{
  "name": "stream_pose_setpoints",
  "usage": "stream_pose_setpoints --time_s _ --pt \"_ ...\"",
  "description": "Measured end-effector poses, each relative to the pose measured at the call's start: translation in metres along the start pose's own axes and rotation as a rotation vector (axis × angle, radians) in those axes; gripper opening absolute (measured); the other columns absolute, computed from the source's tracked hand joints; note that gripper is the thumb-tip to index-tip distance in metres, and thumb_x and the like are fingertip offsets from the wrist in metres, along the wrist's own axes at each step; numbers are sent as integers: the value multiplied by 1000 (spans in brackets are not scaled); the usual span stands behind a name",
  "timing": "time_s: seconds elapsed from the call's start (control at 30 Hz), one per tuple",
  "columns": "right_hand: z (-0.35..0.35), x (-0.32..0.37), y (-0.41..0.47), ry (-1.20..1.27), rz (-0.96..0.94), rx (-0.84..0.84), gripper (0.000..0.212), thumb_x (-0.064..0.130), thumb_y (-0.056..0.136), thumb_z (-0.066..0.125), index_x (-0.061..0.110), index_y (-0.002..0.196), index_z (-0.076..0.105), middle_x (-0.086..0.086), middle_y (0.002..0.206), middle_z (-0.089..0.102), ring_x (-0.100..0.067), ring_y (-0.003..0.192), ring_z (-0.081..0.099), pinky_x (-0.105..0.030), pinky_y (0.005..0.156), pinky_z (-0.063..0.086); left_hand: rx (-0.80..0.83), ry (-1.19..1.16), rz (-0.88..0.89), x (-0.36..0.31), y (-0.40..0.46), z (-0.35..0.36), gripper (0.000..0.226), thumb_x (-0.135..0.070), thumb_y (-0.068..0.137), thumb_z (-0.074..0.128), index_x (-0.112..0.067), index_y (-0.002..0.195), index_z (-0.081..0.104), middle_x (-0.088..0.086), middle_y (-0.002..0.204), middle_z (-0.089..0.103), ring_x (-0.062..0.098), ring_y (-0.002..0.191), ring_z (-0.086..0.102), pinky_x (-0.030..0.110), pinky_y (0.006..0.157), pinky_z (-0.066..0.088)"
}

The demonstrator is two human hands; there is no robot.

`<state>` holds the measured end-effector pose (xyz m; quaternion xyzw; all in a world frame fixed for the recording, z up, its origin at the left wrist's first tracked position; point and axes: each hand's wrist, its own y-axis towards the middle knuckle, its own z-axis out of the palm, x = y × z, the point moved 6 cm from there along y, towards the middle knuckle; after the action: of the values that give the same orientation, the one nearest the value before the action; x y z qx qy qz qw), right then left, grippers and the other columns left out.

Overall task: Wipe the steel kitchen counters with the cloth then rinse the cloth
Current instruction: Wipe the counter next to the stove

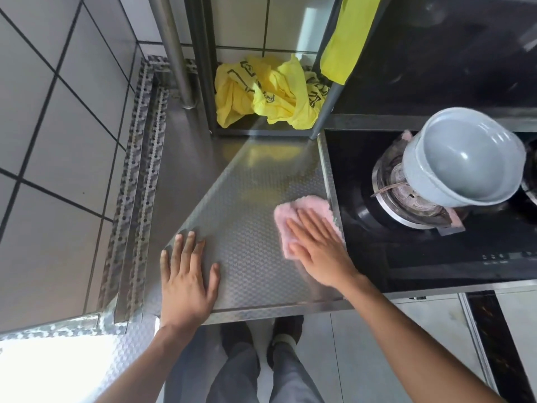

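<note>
A patterned steel counter [250, 216] fills the middle of the view. A pink cloth [302, 212] lies flat on its right side, against the raised edge of the stove. My right hand [316, 248] presses flat on the cloth with the fingers stretched out over it. My left hand [186, 277] rests flat on the counter's front left corner, fingers spread, holding nothing.
A black glass gas stove [406, 257] adjoins the counter on the right, with a grey pot [462, 158] on its burner. Yellow plastic bags [267, 91] sit at the back under a metal rack [325, 112]. A tiled wall [58, 141] stands on the left.
</note>
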<state>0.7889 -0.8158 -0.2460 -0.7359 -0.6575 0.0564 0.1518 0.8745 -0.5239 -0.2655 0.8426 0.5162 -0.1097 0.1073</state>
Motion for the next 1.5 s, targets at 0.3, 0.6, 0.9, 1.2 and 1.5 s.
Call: stream_pose_setpoints --time_s 0.3,0.6,0.9,1.2,1.5 --pt "1 104 44 163 104 -96 59 45 109 26 29 166 20 -6 175 2 -30 162 -6 -54 130 5 3 -12 -21 -5 0 -7 63 -49 101 42 -9 148 51 11 166 38 31 160 24 57 129 16" --pt "4 11 -10 -10 -27 9 59 50 111 10 31 166 0 0 175 -6 -23 161 -11 -48 132 0 31 -106 -53 -13 49 -13 63 -44 97 46 -9 149 47 10 164 41 33 151 37 54 122 30" --pt "-12 32 67 124 262 -55 62 47 109 10 26 167 5 -10 173 -10 -33 160 -13 -50 130 -3 24 -35 -92 -30 80 6 64 -45 104 34 -9 158 39 9 169 33 30 159 23 52 128 21" --pt "-8 -2 27 -33 19 2 63 51 110 11 24 167 5 -5 174 -6 -26 162 -9 -50 130 8 41 -22 -113 -27 82 4 66 -46 102 36 -11 157 40 7 169 34 29 158 26 52 128 23" --pt "-51 -21 153 149 356 -70 60 46 112 16 27 166 -2 -14 173 -13 -34 160 -13 -47 131 -6 41 -30 -126 -28 82 5 66 -47 103 37 -12 158 40 4 170 32 25 161 21 51 129 20"
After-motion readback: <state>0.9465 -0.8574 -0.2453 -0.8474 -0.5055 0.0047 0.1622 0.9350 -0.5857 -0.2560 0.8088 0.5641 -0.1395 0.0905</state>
